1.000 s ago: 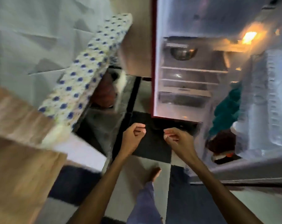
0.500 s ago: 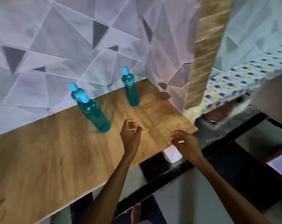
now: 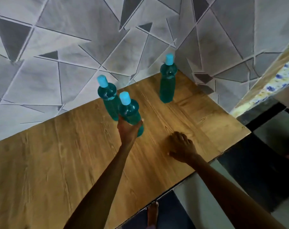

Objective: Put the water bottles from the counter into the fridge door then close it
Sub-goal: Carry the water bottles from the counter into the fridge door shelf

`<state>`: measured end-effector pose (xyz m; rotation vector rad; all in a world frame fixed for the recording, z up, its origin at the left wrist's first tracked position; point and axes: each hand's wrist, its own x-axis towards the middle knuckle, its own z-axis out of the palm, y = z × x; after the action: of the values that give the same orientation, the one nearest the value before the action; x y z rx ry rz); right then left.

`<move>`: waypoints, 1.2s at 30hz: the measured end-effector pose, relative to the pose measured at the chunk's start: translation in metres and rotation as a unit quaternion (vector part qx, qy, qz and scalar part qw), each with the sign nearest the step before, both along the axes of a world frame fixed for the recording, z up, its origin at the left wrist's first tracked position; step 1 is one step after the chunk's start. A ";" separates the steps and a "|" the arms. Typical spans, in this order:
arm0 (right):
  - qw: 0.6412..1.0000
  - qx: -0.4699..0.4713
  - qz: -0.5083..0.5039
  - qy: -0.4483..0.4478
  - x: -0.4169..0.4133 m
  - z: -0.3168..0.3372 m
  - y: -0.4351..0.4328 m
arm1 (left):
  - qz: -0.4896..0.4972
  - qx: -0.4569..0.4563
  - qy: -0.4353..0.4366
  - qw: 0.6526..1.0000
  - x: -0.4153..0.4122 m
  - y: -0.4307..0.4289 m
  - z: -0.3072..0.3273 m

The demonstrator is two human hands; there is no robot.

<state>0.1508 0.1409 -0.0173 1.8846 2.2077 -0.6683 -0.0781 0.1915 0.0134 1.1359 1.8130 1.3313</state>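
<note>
Three teal water bottles with light-blue caps stand on the wooden counter [image 3: 57, 162]. My left hand [image 3: 128, 129] is wrapped around the lower body of the nearest bottle [image 3: 129, 111]. A second bottle [image 3: 107, 95] stands just behind it to the left, touching or nearly so. The third bottle [image 3: 167, 80] is upright in the back corner by the wall. My right hand [image 3: 181, 147] hovers low over the counter, right of the held bottle, fingers loosely curled and holding nothing. The fridge is out of view.
A grey wall [image 3: 74, 47] with triangle patterns backs the counter and turns at the right corner. The counter's front edge [image 3: 181, 184] runs diagonally; below it are dark and pale floor tiles [image 3: 264, 162] and my bare foot [image 3: 153, 212]. A blue-dotted cloth [image 3: 287, 73] lies at far right.
The view swung from the open fridge to the counter. My left hand reached forward and closed around the nearest bottle; my right hand moved over the counter.
</note>
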 end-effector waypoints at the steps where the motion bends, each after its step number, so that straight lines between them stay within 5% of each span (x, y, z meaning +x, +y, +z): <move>1: 1.000 0.007 -0.004 0.001 -0.002 -0.002 -0.001 | -0.002 0.000 -0.004 1.000 -0.002 0.001 -0.001; 9: 0.995 0.045 -0.076 0.056 0.016 -0.001 -0.006 | -0.069 -0.002 -0.035 0.997 0.021 -0.004 0.016; 16: 0.964 0.068 -0.245 0.080 0.127 0.018 -0.051 | -0.246 -0.037 -0.015 0.968 0.153 -0.005 0.026; 26: 0.854 0.088 -0.506 0.088 0.389 -0.009 -0.187 | -0.461 -0.106 -0.013 0.881 0.476 -0.062 -0.004; 36: 0.720 0.030 -0.687 0.095 0.638 -0.137 -0.241 | -0.601 -0.165 0.018 0.782 0.791 -0.115 -0.146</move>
<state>0.7887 -0.1000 -0.1547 3.3674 0.4051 -0.9103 0.7132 0.0765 -0.1325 1.6362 0.8489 0.2070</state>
